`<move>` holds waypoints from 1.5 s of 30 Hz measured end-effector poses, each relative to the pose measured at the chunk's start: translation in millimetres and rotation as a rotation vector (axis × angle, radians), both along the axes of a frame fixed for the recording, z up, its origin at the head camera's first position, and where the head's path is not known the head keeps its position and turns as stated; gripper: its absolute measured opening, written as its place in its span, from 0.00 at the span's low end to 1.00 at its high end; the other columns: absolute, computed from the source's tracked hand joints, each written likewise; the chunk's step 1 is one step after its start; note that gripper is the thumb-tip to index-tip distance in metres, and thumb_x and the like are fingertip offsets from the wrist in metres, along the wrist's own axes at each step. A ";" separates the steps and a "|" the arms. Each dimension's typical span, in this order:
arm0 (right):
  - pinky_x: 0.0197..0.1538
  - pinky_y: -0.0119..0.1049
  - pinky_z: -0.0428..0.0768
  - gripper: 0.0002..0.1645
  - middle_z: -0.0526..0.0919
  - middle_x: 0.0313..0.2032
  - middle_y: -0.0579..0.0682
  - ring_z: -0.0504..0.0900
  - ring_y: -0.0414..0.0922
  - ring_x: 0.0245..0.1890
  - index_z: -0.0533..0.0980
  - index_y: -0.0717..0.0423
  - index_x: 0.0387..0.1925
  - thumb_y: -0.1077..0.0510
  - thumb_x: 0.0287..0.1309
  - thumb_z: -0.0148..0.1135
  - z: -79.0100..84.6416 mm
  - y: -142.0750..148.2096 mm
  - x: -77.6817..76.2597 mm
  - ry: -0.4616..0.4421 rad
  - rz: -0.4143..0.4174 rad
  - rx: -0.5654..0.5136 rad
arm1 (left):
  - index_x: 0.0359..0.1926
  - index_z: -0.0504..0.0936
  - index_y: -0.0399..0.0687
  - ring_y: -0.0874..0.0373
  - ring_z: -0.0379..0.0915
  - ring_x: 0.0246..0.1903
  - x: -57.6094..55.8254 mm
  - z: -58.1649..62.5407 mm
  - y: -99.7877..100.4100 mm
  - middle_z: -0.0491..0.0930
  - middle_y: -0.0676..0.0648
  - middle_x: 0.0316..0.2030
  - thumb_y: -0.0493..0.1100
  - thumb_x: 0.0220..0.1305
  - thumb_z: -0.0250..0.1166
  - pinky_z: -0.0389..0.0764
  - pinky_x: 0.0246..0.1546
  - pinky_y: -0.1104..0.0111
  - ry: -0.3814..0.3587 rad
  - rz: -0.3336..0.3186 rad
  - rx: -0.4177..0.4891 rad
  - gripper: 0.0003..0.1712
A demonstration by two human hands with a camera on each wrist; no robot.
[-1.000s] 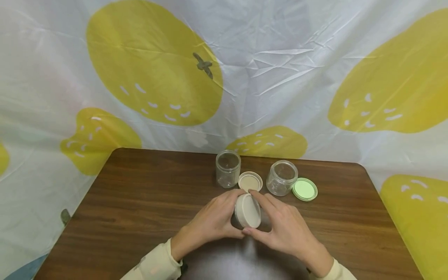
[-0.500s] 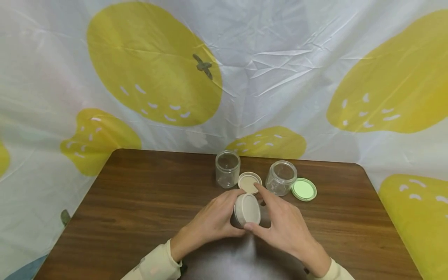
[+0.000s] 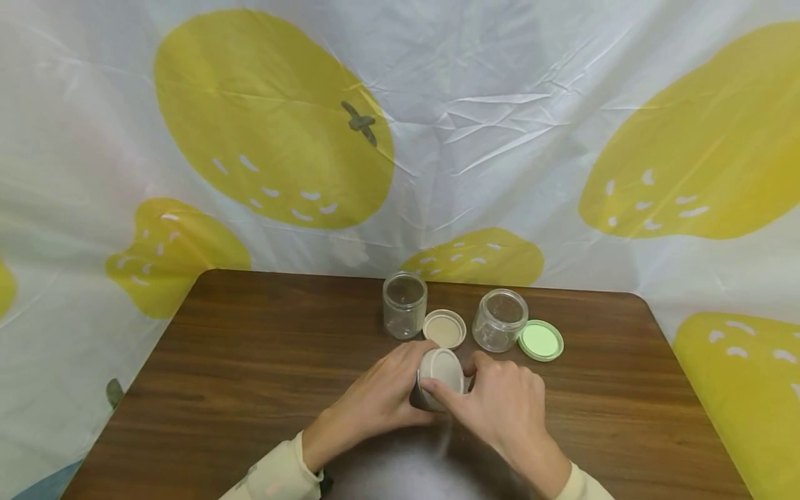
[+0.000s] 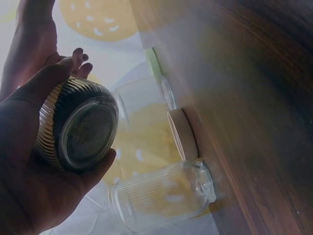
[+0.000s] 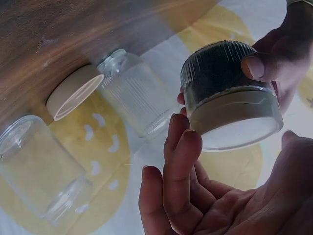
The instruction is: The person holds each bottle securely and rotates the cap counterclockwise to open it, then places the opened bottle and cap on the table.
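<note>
My left hand (image 3: 378,392) grips a ribbed clear jar (image 4: 88,132) with dark contents, held above the table and tilted. A beige lid (image 3: 445,369) sits on the jar's mouth. My right hand (image 3: 503,403) is at this lid, thumb across its near left edge and fingers bent at its right side. In the right wrist view, the right fingertips (image 5: 188,139) meet the lid's rim. Behind the hands stand a tall clear jar (image 3: 405,305) without a lid and a shorter lidless jar (image 3: 500,321). Between them lies a loose beige lid (image 3: 444,329).
A green lid (image 3: 541,340) lies right of the shorter jar. All of this is on a dark brown wooden table (image 3: 262,347). Behind the table's far edge hangs a white cloth (image 3: 475,160) with large yellow fruit prints.
My right hand has turned around the lid: its thumb moved from the near right edge over to the left, and its fingers bent in. The left hand has kept its grip on the jar.
</note>
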State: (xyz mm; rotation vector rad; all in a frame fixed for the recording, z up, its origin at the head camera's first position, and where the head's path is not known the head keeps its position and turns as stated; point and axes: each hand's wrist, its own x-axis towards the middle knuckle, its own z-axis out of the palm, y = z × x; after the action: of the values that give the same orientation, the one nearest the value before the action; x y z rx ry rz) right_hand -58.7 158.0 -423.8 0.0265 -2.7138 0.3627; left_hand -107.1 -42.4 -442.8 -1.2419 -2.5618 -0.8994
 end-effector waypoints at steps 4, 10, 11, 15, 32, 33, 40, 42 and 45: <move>0.18 0.39 0.60 0.43 0.72 0.10 0.42 0.69 0.46 0.12 0.71 0.40 0.13 0.08 0.38 0.63 0.4 -1.0 -1.0 -0.029 -0.005 0.002 | 0.67 0.71 0.47 0.58 0.78 0.60 0.4 -0.6 1.1 0.80 0.50 0.59 0.54 0.45 0.86 0.81 0.64 0.64 0.001 0.002 -0.011 0.51; 0.19 0.37 0.61 0.40 0.71 0.10 0.39 0.68 0.42 0.12 0.71 0.41 0.14 0.13 0.42 0.66 -0.8 1.4 -0.9 -0.003 0.050 -0.008 | 0.68 0.71 0.48 0.58 0.78 0.60 0.1 -1.4 1.7 0.80 0.50 0.60 0.54 0.45 0.86 0.81 0.64 0.64 -0.013 0.005 -0.013 0.52; 0.19 0.37 0.61 0.39 0.71 0.11 0.38 0.68 0.40 0.13 0.71 0.41 0.15 0.14 0.43 0.68 -1.2 2.4 -1.3 0.010 0.078 -0.018 | 0.68 0.71 0.48 0.58 0.78 0.60 -0.2 -1.5 1.6 0.80 0.51 0.60 0.54 0.45 0.86 0.81 0.64 0.64 -0.015 0.005 -0.011 0.52; 0.20 0.31 0.63 0.32 0.73 0.15 0.35 0.66 0.32 0.15 0.74 0.42 0.23 0.22 0.45 0.74 -3.9 7.1 -3.0 0.064 0.227 -0.065 | 0.68 0.71 0.48 0.58 0.78 0.61 -0.4 -1.6 -0.2 0.80 0.51 0.61 0.54 0.45 0.86 0.81 0.64 0.63 -0.022 0.012 -0.010 0.51; 0.48 0.39 0.83 0.50 0.81 0.51 0.43 0.81 0.38 0.45 0.71 0.50 0.73 0.31 0.56 0.73 -6.8 20.8 -5.6 0.049 0.536 -0.049 | 0.70 0.71 0.44 0.56 0.77 0.62 -2.0 -1.8 -5.6 0.79 0.48 0.63 0.48 0.42 0.86 0.81 0.64 0.62 -0.028 0.052 -0.042 0.54; 0.49 0.39 0.83 0.51 0.80 0.52 0.42 0.80 0.38 0.46 0.70 0.49 0.75 0.32 0.56 0.74 -6.5 20.8 -5.7 0.043 0.547 -0.052 | 0.70 0.70 0.44 0.56 0.77 0.62 -2.2 -1.5 -5.9 0.79 0.48 0.63 0.48 0.42 0.86 0.81 0.64 0.62 -0.029 0.054 -0.045 0.55; 0.58 0.42 0.83 0.58 0.77 0.62 0.43 0.80 0.40 0.57 0.61 0.44 0.81 0.39 0.52 0.76 -5.0 22.3 -7.8 0.018 0.600 -0.066 | 0.72 0.69 0.45 0.55 0.77 0.62 -3.9 -1.2 -5.9 0.79 0.48 0.64 0.49 0.44 0.86 0.81 0.65 0.61 -0.024 0.053 -0.053 0.55; 0.58 0.42 0.83 0.58 0.77 0.62 0.44 0.80 0.41 0.57 0.61 0.45 0.81 0.40 0.52 0.76 -4.9 22.6 -8.2 0.025 0.610 -0.063 | 0.72 0.69 0.44 0.55 0.77 0.62 -3.9 -0.7 -6.0 0.79 0.47 0.64 0.50 0.44 0.86 0.81 0.64 0.61 -0.028 0.054 -0.053 0.56; 0.59 0.43 0.83 0.58 0.76 0.64 0.44 0.80 0.42 0.59 0.60 0.45 0.81 0.40 0.53 0.75 -5.0 22.9 -8.7 0.020 0.624 -0.062 | 0.72 0.69 0.45 0.55 0.77 0.62 -3.6 0.4 -6.5 0.79 0.47 0.64 0.50 0.44 0.86 0.81 0.65 0.61 -0.037 0.056 -0.056 0.56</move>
State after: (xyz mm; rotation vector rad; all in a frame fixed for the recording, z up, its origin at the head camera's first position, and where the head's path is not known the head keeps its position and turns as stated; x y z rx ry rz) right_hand -67.5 180.9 -428.8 0.8634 -2.6129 0.6121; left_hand -110.7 -48.9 -442.4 -1.1723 -2.6535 -0.8529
